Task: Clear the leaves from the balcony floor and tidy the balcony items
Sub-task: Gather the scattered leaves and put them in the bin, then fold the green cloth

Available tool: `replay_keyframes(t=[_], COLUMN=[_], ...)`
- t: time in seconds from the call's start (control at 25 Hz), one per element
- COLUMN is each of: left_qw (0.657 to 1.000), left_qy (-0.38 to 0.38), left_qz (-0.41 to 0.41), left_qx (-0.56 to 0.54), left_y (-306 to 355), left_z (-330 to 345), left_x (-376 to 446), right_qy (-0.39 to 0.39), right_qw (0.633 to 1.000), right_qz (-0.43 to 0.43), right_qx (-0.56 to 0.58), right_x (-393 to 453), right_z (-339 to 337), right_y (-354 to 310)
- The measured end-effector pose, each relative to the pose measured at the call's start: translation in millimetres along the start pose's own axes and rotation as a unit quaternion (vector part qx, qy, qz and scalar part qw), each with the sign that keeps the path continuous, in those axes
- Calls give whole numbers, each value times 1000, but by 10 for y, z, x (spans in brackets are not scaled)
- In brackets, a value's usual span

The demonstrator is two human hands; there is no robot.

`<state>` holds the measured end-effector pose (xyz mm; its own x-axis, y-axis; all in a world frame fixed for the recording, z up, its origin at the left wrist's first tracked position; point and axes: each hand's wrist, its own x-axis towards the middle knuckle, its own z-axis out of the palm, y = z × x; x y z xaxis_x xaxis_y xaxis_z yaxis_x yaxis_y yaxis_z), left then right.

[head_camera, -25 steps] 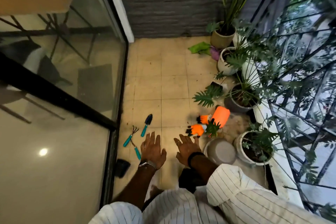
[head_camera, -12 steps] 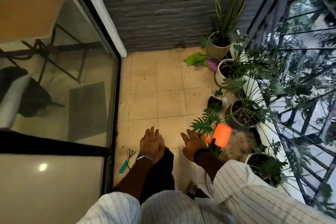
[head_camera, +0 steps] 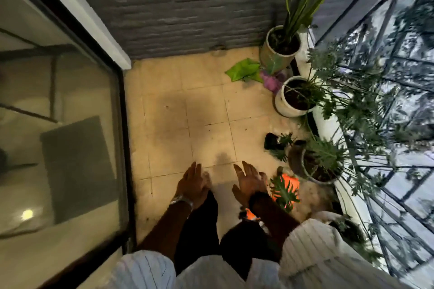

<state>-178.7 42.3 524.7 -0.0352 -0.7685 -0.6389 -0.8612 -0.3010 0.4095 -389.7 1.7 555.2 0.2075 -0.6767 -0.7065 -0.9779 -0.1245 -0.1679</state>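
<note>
Ahead, beyond both empty, flat-fingered hands: big green leaf (head_camera: 244,69) on the tiles, just beside the tall plant's pot (head_camera: 279,51), long axis roughly crosswise. Right hand (head_camera: 250,182) judged nearer than left hand (head_camera: 191,183), both well short.

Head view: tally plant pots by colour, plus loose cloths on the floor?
White pots: 1, white pot
Tan pots: 1, tan pot
Grey pots: 1, grey pot
Cloths: 2, green cloth, purple cloth
Total: 5
</note>
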Motion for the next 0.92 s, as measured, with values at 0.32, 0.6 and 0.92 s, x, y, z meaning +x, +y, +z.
replay_keyframes(t=[0.32,0.6,0.92], left_qw=[1000,993,984], left_qy=[-4,62,65], left_qz=[17,-16,-78], left_qx=[9,-102,-145], left_y=[7,224,-312], left_z=[-1069,-1763,-953], left_x=[1218,2642,5617], right_qy=[23,-3,-26], right_qw=[999,998,998], right_qz=[14,-8,-11], right_qx=[46,59,-49], right_x=[1261,2919,6350], right_z=[-1138,-1821,-1290], right_y=[-253,-70,870])
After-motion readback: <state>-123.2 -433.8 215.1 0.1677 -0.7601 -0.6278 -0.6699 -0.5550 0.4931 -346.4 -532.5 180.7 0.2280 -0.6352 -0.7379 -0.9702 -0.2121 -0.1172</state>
